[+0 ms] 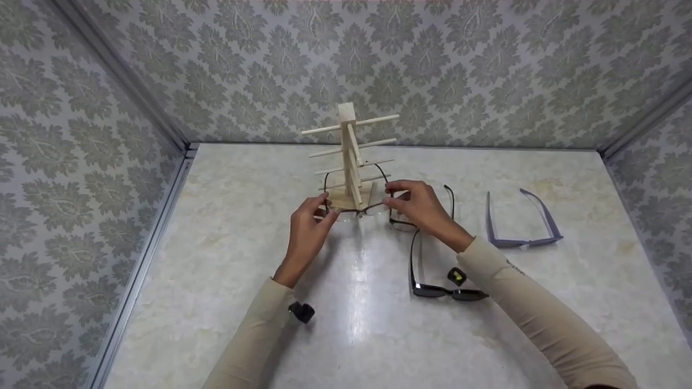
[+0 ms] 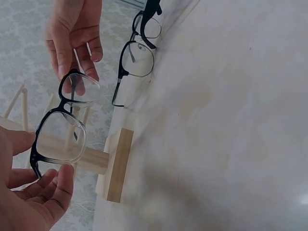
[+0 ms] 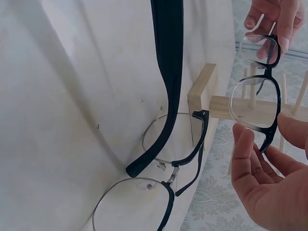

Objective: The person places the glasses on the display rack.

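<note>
From my end I've got left hand (image 1: 308, 227) and right hand (image 1: 427, 208) fingers pinching opposite sides of the black-topped eyeglasses (image 3: 268, 71), front held just near-side of the wooden eyewear stand (image 1: 347, 156).

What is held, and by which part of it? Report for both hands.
Black-and-clear eyeglasses, pinched near both outer front corners: the left hand at one, the right hand at the other.
</note>
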